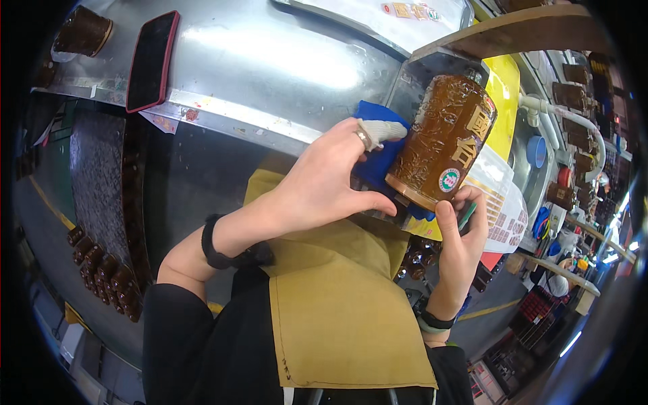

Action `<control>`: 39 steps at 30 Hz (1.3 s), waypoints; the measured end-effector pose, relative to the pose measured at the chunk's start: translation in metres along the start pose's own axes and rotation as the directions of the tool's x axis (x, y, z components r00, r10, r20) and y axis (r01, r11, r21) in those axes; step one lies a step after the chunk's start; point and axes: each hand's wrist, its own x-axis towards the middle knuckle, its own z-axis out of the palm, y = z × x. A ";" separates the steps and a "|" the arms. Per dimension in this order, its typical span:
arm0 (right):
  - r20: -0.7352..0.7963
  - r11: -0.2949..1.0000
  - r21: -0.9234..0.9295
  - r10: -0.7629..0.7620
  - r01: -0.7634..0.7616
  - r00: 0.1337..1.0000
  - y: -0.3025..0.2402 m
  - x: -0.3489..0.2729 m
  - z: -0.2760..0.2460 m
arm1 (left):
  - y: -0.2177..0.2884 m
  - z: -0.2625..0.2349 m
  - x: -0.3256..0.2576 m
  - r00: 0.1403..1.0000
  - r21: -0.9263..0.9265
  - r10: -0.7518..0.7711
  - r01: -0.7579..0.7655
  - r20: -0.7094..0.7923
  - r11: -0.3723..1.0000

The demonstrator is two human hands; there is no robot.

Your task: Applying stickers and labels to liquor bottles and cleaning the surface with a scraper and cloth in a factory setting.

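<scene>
Bottle (432, 128), in the head view, lies aslant with its base toward the person, partly against blue cloth (374, 169). Its brown, glossy body is opaque, so the contents cannot be told; one side carries a wrinkled, raised texture, the other gold lettering and a round green-and-white sticker (449, 179). A paler tan band rings the base.

The left hand (368, 169) is spread, thumb well apart from the fingers and nothing gripped; a knitted cover (383, 131) sleeves one finger beside the cloth. The right hand (459, 209) is curled at the base, its thumb touching the bottle and a small green piece (467, 214) inside the fingers; whether it grips the bottle cannot be told.

On the smooth metal tabletop (256, 47) sit a brown, tapered container (82, 32), its inside hidden, and a red-edged phone (152, 61). A white tray (358, 10) holds small stickers (412, 11). A blue bowl (536, 152) stands farther right, and dark, shiny brown bottles (104, 273) cluster at lower left.
</scene>
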 end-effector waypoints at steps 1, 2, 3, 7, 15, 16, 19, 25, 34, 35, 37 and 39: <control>0.007 1.000 -0.007 -0.002 0.002 1.000 -0.001 0.000 0.000 | -0.004 0.003 0.002 0.996 0.024 0.090 -0.089 -0.029 0.996; 0.007 1.000 -0.007 -0.001 0.001 1.000 0.000 0.000 0.001 | -0.012 0.007 0.003 0.996 0.025 0.090 -0.089 -0.029 0.996; 0.001 1.000 0.003 -0.005 0.005 1.000 0.000 0.000 0.001 | -0.020 0.011 0.004 0.986 0.030 0.161 -0.160 -0.051 0.987; 0.019 1.000 -0.024 0.001 -0.001 1.000 0.003 0.001 -0.004 | -0.020 0.014 0.006 0.971 0.041 0.228 -0.225 -0.079 0.973; 0.039 0.998 0.062 0.022 -0.024 0.999 0.001 0.001 -0.006 | -0.016 0.015 0.002 0.976 -0.005 0.191 -0.193 -0.100 0.981; 0.034 0.998 0.052 0.029 -0.030 0.999 0.001 0.002 -0.005 | -0.019 0.015 0.001 0.978 -0.010 0.188 -0.190 -0.089 0.982; 0.030 0.997 0.062 0.039 -0.041 0.999 0.003 0.002 -0.003 | -0.024 0.015 0.000 0.982 -0.044 0.172 -0.176 -0.078 0.983; 0.031 0.995 0.088 0.044 -0.046 0.999 0.003 0.002 -0.004 | -0.026 0.015 -0.001 0.984 -0.070 0.155 -0.161 -0.087 0.984; 0.024 0.993 0.106 0.041 -0.043 0.999 0.004 0.001 0.000 | -0.024 0.048 -0.031 0.885 0.407 0.435 -0.339 -0.169 0.848; 0.024 0.993 0.109 0.043 -0.046 0.999 0.004 0.001 0.000 | -0.025 0.048 -0.032 0.885 0.415 0.436 -0.340 -0.164 0.844; 0.016 0.994 0.102 0.040 -0.042 0.999 0.002 0.000 0.000 | -0.022 0.049 -0.032 0.894 0.418 0.419 -0.322 -0.162 0.849; 0.002 0.994 0.100 0.037 -0.037 0.999 0.002 0.000 -0.001 | -0.025 0.053 -0.032 0.892 0.404 0.414 -0.317 -0.180 0.858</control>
